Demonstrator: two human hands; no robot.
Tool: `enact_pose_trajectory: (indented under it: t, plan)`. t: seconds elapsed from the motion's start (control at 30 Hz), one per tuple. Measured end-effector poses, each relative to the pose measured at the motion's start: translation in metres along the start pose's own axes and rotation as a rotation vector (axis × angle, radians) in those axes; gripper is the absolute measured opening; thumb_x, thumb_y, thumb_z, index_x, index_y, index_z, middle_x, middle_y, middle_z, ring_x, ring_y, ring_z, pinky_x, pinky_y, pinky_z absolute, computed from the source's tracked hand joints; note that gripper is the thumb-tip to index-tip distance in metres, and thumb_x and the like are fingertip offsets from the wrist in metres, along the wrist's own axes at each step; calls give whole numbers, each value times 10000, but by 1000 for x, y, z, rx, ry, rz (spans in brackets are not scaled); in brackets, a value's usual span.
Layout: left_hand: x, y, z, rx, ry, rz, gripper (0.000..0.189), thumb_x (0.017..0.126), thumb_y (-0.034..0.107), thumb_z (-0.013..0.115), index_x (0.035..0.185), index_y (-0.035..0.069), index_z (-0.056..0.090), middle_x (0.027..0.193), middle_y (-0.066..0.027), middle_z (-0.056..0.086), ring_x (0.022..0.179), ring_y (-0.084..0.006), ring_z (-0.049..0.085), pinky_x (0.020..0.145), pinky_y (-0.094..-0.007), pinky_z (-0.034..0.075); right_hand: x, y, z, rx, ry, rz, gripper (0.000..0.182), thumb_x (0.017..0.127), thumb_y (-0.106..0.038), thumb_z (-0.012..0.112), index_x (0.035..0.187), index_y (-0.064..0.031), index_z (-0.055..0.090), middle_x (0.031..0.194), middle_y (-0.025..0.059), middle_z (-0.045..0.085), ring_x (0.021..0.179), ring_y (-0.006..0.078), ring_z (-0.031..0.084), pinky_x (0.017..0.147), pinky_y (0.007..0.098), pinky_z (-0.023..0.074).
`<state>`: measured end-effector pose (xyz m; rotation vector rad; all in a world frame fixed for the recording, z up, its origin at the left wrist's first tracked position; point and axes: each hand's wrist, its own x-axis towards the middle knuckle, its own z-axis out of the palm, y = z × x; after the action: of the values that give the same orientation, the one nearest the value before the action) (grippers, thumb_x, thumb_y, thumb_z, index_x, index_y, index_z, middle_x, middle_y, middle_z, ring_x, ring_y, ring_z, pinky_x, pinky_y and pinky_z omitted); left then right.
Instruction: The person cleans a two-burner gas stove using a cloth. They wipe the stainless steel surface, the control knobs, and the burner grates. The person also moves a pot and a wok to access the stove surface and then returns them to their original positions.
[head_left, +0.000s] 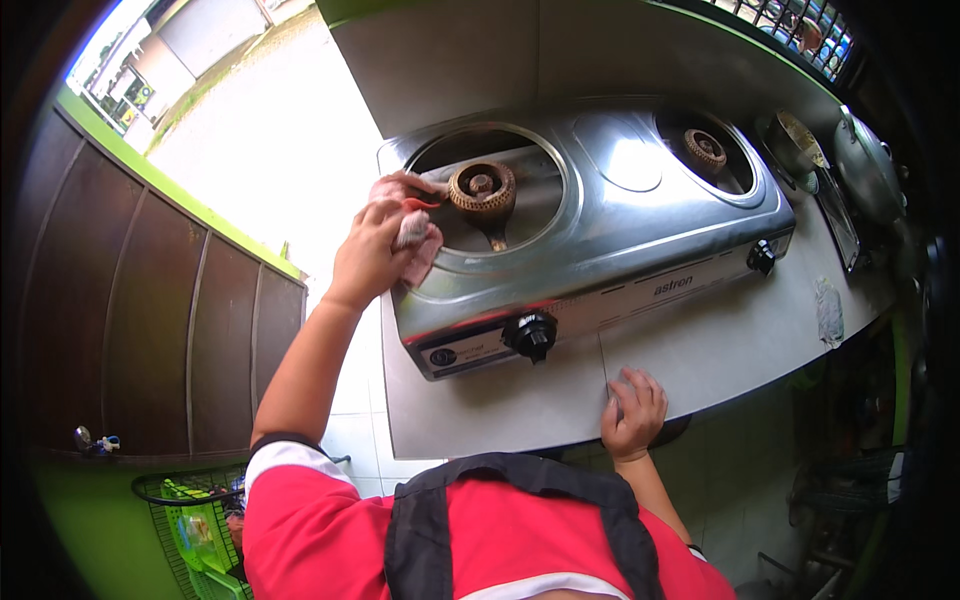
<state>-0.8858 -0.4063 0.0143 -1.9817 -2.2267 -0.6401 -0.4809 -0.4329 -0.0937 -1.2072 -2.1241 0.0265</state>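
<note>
A two-burner stainless steel gas stove (600, 225) stands on a tiled counter. My left hand (379, 244) grips a pinkish cloth (420, 259) at the rim of the left burner opening, with part of the cloth reaching toward the left burner head (482, 187). No pan support sits over either burner. The right burner head (705, 150) shows in its own round opening. My right hand (636, 412) rests at the counter's front edge, fingers slightly curled, holding nothing that I can see. Two black knobs, the left one (531, 335) and the right one (761, 256), are on the stove's front.
Right of the stove are a pan (795, 142), a large metal lidded pot (870, 169), a dark tray (838, 221) and a small plastic-wrapped item (829, 311). Wall panels rise behind the stove. A black wire basket (169, 517) with green plastic containers stands at lower left.
</note>
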Motion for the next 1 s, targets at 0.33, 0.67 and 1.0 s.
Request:
enact_pose_trajectory:
  t: [0.33,0.67,1.0]
  plan:
    - [13,7,13,12,104,65,341,756,374,670,926,79,655,1099,-124,545,1068,-316,502,915,-402,419,-1,0,2,18,28,-1,234,693,-199,555,880,-118,671,1091,64,612,1059,288,538,929,434,381]
    - [8,76,11,-86,8,94,282,764,344,632,880,94,692,1039,-64,582,1049,-285,500,919,-439,341,0,1,3,31,28,13,240,695,-210,563,889,-125,676,1089,57,613,1062,279,537,929,431,378]
    - [109,148,76,-596,-379,5,339,788,353,593,981,87,677,893,-213,656,900,-386,624,841,-386,479,-1,2,4,35,29,13,218,704,-220,573,887,-151,670,1092,45,610,1076,270,528,934,445,366]
